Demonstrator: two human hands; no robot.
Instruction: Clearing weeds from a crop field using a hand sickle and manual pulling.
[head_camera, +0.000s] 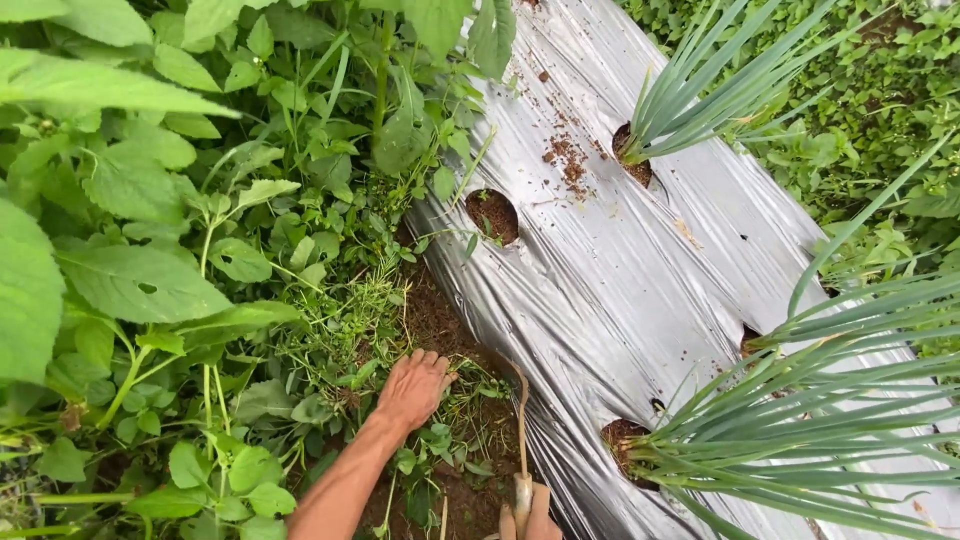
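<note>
Left hand (413, 388): fingers curled down into low green weeds (345, 335) at the edge of bare brown soil (440, 320), gripping a tuft. Right hand (530, 515), barely in view at the bottom edge: fingers wrapped around the handle of 1 thin, curved-shank metal weeding tool (521, 420), tip just beside the left hand. Beyond, 1 silver plastic mulch sheet (610, 290) with 4 visible planting holes, 3 holding long-leaved green onion plants (700, 95), 1 hole (492, 215) showing only soil.
</note>
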